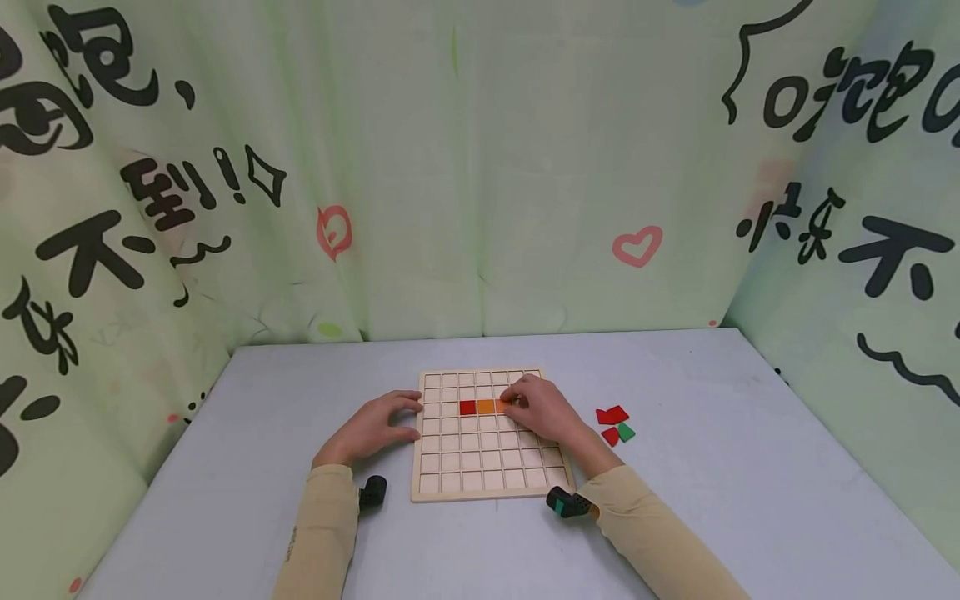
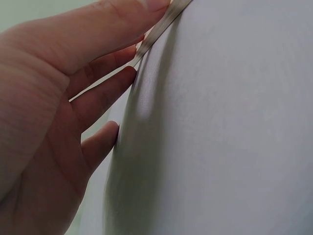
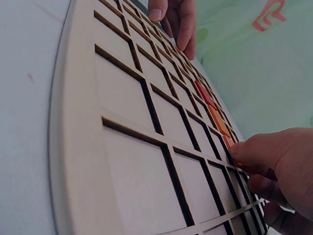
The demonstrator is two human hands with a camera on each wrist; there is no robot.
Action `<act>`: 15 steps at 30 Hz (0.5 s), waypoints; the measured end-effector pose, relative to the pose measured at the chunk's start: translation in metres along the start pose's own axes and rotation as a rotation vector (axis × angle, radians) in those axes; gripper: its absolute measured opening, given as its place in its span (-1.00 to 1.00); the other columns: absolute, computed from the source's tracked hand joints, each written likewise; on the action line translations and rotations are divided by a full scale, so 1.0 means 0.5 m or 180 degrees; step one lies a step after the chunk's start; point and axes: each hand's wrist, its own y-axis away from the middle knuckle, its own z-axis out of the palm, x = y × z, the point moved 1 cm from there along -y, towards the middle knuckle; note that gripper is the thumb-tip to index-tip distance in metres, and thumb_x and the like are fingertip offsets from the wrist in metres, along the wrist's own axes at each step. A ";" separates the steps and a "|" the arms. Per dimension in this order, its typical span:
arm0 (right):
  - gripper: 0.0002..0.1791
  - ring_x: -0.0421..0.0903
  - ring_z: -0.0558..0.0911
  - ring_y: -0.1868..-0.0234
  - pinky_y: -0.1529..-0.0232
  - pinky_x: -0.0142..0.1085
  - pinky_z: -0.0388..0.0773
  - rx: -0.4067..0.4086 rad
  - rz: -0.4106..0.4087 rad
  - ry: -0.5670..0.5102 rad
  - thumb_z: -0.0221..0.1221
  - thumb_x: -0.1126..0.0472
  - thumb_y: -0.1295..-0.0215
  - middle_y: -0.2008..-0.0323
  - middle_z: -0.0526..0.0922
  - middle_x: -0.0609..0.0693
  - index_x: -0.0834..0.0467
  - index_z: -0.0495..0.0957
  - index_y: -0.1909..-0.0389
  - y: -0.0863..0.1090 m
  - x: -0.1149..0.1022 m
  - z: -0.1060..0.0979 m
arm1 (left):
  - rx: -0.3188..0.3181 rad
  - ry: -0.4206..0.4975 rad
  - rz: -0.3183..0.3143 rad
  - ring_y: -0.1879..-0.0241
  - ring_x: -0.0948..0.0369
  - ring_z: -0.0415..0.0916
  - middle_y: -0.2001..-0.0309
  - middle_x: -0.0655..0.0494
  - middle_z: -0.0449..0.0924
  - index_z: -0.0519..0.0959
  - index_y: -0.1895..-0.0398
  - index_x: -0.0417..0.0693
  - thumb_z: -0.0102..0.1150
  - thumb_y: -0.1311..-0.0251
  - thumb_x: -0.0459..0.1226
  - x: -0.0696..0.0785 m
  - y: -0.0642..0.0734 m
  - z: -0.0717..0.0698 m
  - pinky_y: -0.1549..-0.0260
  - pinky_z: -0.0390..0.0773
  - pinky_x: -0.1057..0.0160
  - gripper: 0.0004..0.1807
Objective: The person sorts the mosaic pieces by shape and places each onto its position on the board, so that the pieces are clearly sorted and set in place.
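A wooden grid board lies on the table. In one of its rows sit a red square tile and an orange square tile, side by side. Just right of them, my right hand pinches a second orange tile with thumb and fingertips, low over the same row; the fingers partly cover it. My left hand rests at the board's left edge, its thumb and fingers spread and lightly bent. The left wrist view shows that hand's fingertips close by the board's rim.
Right of the board lie several loose pieces: red tiles and a green tile. A black wrist camera sits by the left sleeve, another wrist camera by the right. A printed curtain stands behind the white table.
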 end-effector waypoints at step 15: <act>-0.81 -0.15 0.44 0.33 0.28 -0.32 0.48 -0.0008 0.0096 -0.0012 0.30 0.24 -0.25 0.25 0.59 -0.05 0.16 0.69 0.13 0.000 0.009 -0.001 | -0.0010 0.0030 -0.0068 -0.40 -0.01 0.20 -0.35 0.04 0.38 0.59 -0.12 -0.12 0.42 -0.10 -0.22 0.008 0.001 -0.002 -0.36 0.22 -0.03 -0.51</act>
